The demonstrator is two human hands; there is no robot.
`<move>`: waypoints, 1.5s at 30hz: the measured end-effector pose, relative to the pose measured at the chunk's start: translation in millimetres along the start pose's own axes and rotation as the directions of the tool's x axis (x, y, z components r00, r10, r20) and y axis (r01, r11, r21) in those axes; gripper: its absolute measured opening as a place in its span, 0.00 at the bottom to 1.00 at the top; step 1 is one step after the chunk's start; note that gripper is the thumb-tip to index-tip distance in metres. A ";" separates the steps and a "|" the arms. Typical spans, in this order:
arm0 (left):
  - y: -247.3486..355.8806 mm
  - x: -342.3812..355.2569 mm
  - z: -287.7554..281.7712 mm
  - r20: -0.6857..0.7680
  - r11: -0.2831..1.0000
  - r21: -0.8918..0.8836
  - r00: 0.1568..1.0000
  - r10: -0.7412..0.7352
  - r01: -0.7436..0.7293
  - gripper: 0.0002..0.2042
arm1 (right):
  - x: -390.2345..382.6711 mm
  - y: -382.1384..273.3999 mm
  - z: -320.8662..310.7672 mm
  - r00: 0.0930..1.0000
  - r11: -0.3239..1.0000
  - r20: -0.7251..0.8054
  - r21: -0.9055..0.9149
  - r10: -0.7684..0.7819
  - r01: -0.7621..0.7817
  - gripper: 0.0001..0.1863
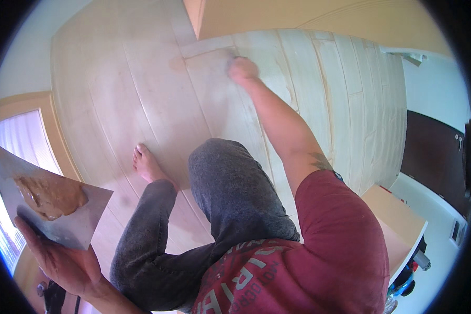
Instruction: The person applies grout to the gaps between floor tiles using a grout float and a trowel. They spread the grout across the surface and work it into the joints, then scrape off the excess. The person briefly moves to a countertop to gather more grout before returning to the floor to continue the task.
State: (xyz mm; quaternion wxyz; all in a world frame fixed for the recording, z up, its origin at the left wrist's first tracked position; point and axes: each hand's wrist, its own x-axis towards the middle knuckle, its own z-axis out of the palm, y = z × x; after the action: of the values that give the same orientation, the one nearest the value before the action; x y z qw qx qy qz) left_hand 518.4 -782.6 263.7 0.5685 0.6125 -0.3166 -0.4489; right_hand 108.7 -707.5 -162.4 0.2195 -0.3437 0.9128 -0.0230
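My left hand (70, 267), at the lower left, supports a flat grey metal plate (91, 222) from below, its thumb along the near edge. A thick mound of tan-brown putty (52, 198) sits on the plate. Far ahead of me, my right hand (243, 69) is closed and held against the pale plank floor (162, 89), close to a joint between boards. Motion blurs it, and the small dark thing at its fingers cannot be made out. Brown filler (328, 94) lines several plank joints to the right of that arm.
My bare foot (148, 163) and bent knee (227, 172) are on or over the planks. A tan panel (319, 15) borders the far side. To the right are a dark door (435, 152) and a light box-like cabinet (395, 220). A wood-framed window (29, 138) is at left.
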 end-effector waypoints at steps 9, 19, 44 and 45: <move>2.1 -1.6 11.1 0.084 0.996 -0.046 0.994 -0.069 0.073 0.24 | -94.1 -40.3 2.7 0.977 0.959 -0.044 0.187 -0.210 0.215 0.16; -3.2 -17.2 15.4 0.090 0.997 0.026 0.993 -0.079 0.077 0.24 | 13.9 13.4 -48.1 0.999 0.998 0.038 -0.055 -0.001 0.003 0.18; 5.7 -1.6 23.5 0.433 0.990 -0.063 0.897 -0.085 0.124 0.23 | -159.9 62.7 0.0 0.982 0.993 -0.180 0.108 0.058 -0.039 0.16; 5.5 -3.1 25.1 0.439 0.990 -0.070 0.895 -0.078 0.120 0.24 | -149.4 65.7 7.1 0.975 0.995 -0.215 0.091 0.051 -0.032 0.16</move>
State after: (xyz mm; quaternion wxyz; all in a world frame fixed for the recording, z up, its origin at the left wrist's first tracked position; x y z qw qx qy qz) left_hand 495.0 -791.0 270.9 0.4882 0.4842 -0.3824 -0.6172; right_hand 170.8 -561.3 -124.0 0.1337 -0.3103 0.9364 -0.0953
